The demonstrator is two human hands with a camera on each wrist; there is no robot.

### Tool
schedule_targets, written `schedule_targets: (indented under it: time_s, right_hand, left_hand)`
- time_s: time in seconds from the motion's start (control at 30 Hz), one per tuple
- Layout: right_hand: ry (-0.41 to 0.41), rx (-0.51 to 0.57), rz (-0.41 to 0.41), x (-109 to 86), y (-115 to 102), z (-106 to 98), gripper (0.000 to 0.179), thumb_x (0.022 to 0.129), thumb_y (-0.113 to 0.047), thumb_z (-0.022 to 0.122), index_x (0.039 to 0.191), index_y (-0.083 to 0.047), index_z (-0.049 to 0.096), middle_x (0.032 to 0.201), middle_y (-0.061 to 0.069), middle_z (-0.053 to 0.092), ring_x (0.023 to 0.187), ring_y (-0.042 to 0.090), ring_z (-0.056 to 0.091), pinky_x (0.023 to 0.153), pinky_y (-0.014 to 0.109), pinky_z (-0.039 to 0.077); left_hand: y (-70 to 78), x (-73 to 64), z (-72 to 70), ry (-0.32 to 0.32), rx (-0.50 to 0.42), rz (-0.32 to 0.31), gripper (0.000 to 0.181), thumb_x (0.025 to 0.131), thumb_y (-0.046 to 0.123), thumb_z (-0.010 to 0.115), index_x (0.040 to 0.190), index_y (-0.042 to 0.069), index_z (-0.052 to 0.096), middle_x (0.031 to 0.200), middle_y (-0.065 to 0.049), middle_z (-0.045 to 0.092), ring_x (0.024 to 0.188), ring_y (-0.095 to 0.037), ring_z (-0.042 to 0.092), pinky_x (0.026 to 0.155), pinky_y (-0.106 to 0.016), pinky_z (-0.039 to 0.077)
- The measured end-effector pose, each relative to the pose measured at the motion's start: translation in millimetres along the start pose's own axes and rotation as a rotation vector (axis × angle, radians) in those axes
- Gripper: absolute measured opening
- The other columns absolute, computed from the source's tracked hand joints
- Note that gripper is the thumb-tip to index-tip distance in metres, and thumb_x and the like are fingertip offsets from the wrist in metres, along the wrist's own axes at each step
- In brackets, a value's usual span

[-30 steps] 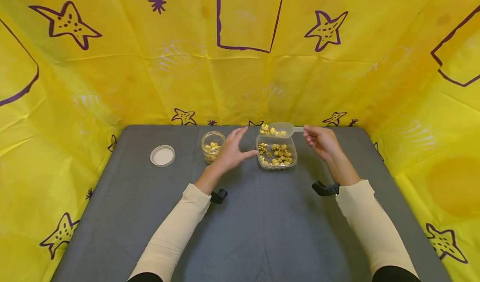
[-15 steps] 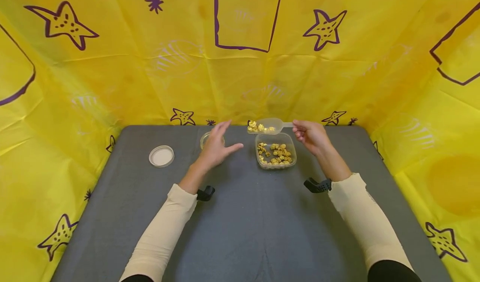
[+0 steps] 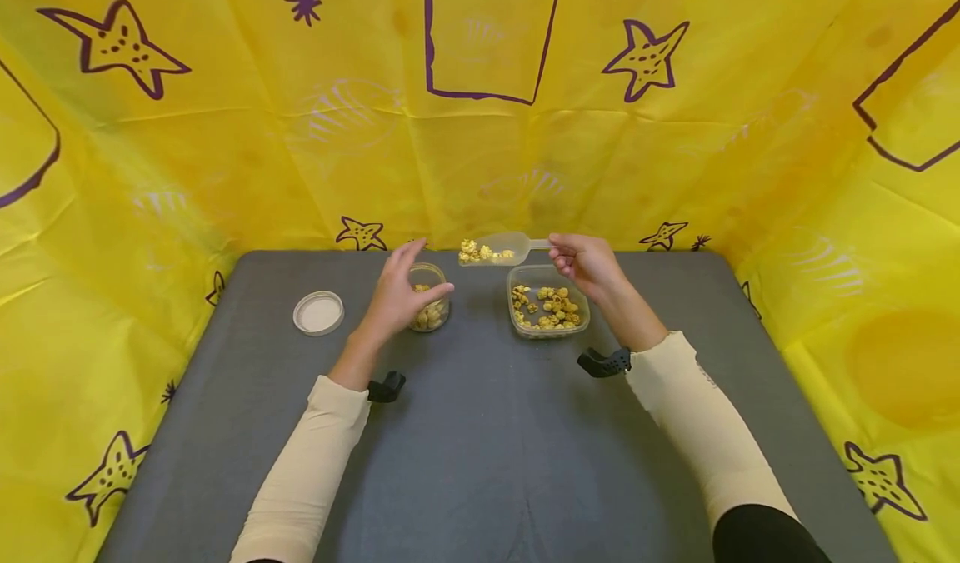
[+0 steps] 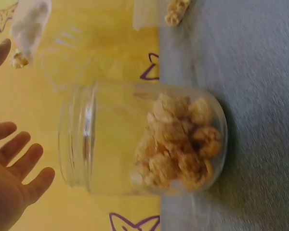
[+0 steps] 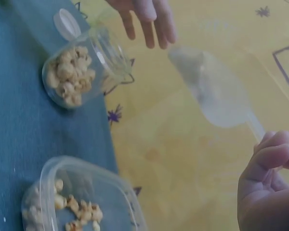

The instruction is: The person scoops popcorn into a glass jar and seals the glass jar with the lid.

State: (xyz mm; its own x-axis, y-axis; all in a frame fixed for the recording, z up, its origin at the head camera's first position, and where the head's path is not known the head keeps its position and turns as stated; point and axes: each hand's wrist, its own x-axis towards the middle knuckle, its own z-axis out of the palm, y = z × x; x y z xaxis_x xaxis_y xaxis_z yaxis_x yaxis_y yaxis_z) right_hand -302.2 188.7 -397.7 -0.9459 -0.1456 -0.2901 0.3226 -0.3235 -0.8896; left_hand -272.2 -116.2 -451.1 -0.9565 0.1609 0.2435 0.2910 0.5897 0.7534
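Scoop (image 3: 510, 245) swinging from tub (image 3: 550, 334) toward lidless jar (image 4: 125, 139)

The right hand (image 3: 592, 270) is pinching the scoop's handle and carrying a load of popcorn (image 3: 471, 252) leftward. A second ago the blade was hanging over the tub's far edge; now it is hovering in the gap between the two hands, its tip pointing toward the left hand (image 3: 394, 296). That hand is also shifting left, uncovering more of the jar; its fingers are spreading loosely, gripping nothing, and the left wrist view is showing them apart from the glass.

The jar is standing upright just right of the left palm, already holding some popcorn. The tub is sitting below and slightly left of the right hand, holding more. The work is seemingly in its carrying stage, with this scoopful not yet tipped out.

A grey table (image 3: 480, 463) is stretching beneath both hands. A pale lid (image 3: 318, 313) is lying left of the left hand, and yellow sheeting (image 3: 247, 171) with purple starfish drawings (image 3: 647, 62) is hanging beyond the hands and to either side.
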Motion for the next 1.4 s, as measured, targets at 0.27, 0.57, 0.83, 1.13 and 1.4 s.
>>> schedule_targets:
  time_s: [0.27, 0.57, 0.83, 1.13, 1.4]
  right_hand:
    - [0.002, -0.034, 0.011, 9.4, 11, 22, 0.025, 0.096, -0.004, 0.057, 0.074, -0.003, 0.067, 0.057, 0.002, 0.063, 0.047, 0.008, 0.049, 0.044, 0.016, 0.04]
    - [0.003, -0.084, 0.022, 19.8, 23, 38, 0.016, 0.094, -0.005, 0.06, 0.08, -0.002, 0.066, 0.056, 0.001, 0.061, 0.046, 0.008, 0.049, 0.044, 0.016, 0.042]
    - [0.026, -0.158, 0.014, 23.1, 26, 49, 0.018, 0.093, -0.007, 0.062, 0.078, -0.001, 0.068, 0.056, 0.0, 0.062, 0.044, 0.007, 0.049, 0.044, 0.017, 0.043]
    - [0.041, -0.238, -0.036, 24.4, 29, 61, 0.013, 0.092, -0.005, 0.062, 0.082, -0.001, 0.067, 0.055, -0.001, 0.061, 0.044, 0.006, 0.05, 0.044, 0.017, 0.043]
    - [0.076, -0.357, -0.107, 26.0, 27, 73, 0.012, 0.09, -0.005, 0.063, 0.086, 0.005, 0.068, 0.054, -0.002, 0.06, 0.043, 0.005, 0.051, 0.043, 0.016, 0.043]
  left_hand:
    - [-15.1, -5.5, -6.8, -0.021, -0.005, -0.058, 0.091, 0.079, 0.039, 0.081, 0.152, 0.012, 0.034, 0.155, -0.018, 0.031, 0.141, -0.04, 0.032, 0.111, -0.062, 0.031]
    - [-36.8, -15.5, -1.3, -0.041, 0.0, -0.122, 0.1, 0.077, 0.048, 0.079, 0.153, 0.007, 0.03, 0.155, -0.021, 0.028, 0.143, -0.041, 0.028, 0.114, -0.061, 0.027]
    - [-48.8, -18.6, 3.3, -0.043, -0.003, -0.147, 0.099, 0.077, 0.045, 0.079, 0.153, 0.005, 0.028, 0.154, -0.023, 0.03, 0.142, -0.041, 0.029, 0.115, -0.059, 0.026]
    - [-55.0, -19.3, 6.4, -0.061, -0.009, -0.183, 0.097, 0.079, 0.042, 0.079, 0.154, 0.006, 0.028, 0.154, -0.022, 0.031, 0.143, -0.039, 0.03, 0.116, -0.057, 0.026]
    - [-54.9, -18.8, 5.0, -0.062, -0.032, -0.202, 0.097, 0.08, 0.041, 0.079, 0.154, 0.006, 0.027, 0.155, -0.022, 0.031, 0.144, -0.039, 0.029, 0.116, -0.057, 0.026]
